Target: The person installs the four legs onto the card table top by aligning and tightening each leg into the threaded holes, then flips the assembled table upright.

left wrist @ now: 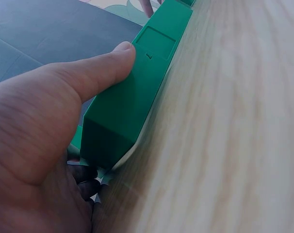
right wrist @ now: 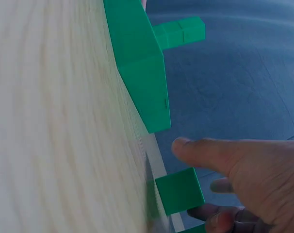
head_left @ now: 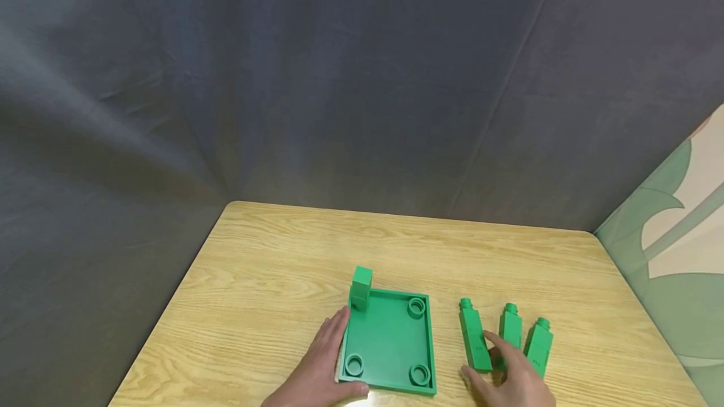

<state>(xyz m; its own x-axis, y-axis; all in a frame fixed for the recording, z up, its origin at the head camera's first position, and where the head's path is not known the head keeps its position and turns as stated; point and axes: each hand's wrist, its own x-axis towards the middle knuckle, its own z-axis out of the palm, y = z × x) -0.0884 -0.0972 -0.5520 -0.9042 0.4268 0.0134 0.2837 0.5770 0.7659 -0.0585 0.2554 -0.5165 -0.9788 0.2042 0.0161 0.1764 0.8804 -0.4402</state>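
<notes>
Green tray was held at its near-left corner by the left hand; the half-spread right hand, gripping nothing, straddled a loose post.

Table, pale wood grain, its far corners rounded. Directly on the top, toward the near edge: a square green tray with a raised rim. To its right, apart from it, I see three square-sided green posts lying lengthwise, round knobs toward the far side. The left post lies nearest the tray; the middle post and right post lie close together.
</notes>
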